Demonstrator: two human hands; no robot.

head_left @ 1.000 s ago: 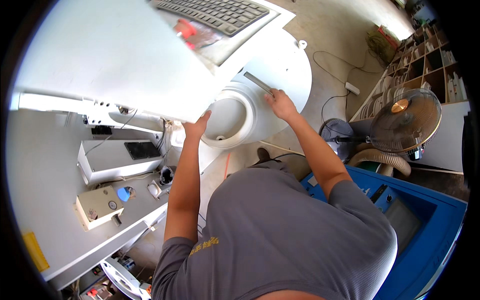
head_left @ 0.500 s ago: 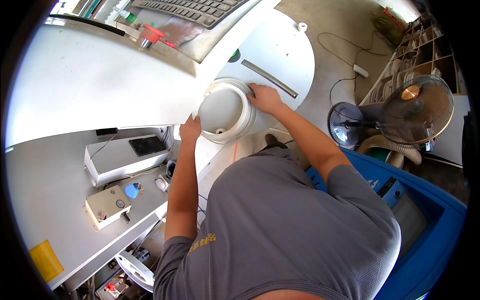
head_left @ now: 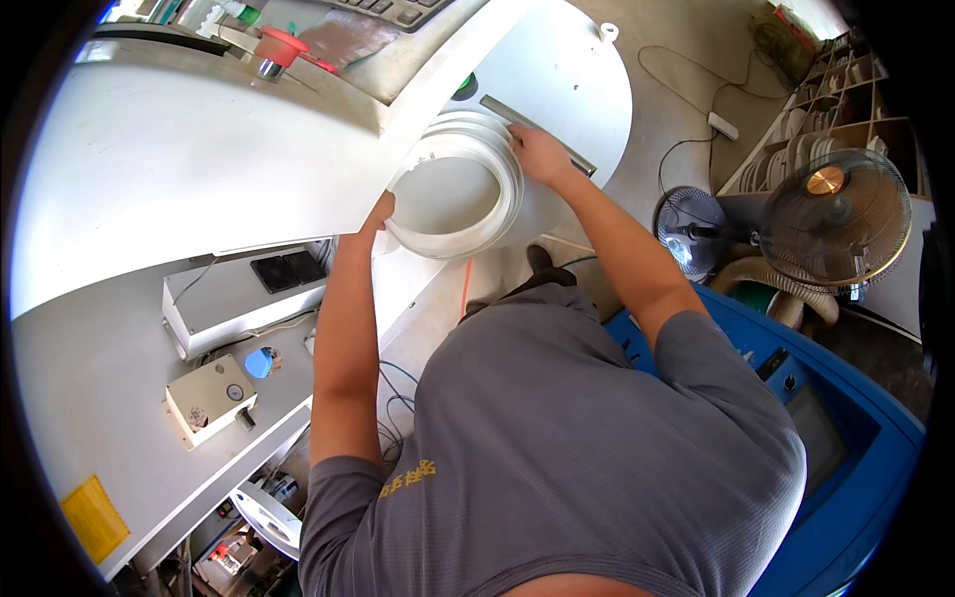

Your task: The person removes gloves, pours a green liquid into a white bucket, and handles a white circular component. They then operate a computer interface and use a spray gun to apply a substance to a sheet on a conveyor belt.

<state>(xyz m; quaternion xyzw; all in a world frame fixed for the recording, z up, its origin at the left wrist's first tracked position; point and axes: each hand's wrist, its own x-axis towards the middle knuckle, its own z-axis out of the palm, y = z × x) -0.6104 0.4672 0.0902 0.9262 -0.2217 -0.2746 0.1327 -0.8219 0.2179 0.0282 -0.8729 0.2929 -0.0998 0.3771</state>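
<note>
Between my hands is a wide white ring [head_left: 440, 246], apparently several rings nested or stacked, over the white round-ended table [head_left: 587, 70]. My left hand [head_left: 381, 212] grips its left side; the fingers are partly hidden by the ring and the edge of a white panel [head_left: 229, 149]. On the far right side, my right hand [head_left: 537, 154] has its fingers closed at the rim. The ring looks tilted, and grey surface shows through its opening. Just beyond it, a flat metal bar [head_left: 505, 111] lies on the table, partly behind my right hand. A green-and-black round part [head_left: 465, 89] sits nearby.
A red-topped knob [head_left: 280, 48] and a keyboard [head_left: 393, 8] are at the far left. Below the panel are a white box [head_left: 234, 303] and a beige gauge box [head_left: 211, 398]. To my right stand a fan [head_left: 836, 224], a blue machine [head_left: 846, 398] and shelves [head_left: 836, 109].
The ring has shifted slightly away from me and tilted, with both hands staying on it. My left hand is now more covered by the panel's edge. The view has shifted a little.
</note>
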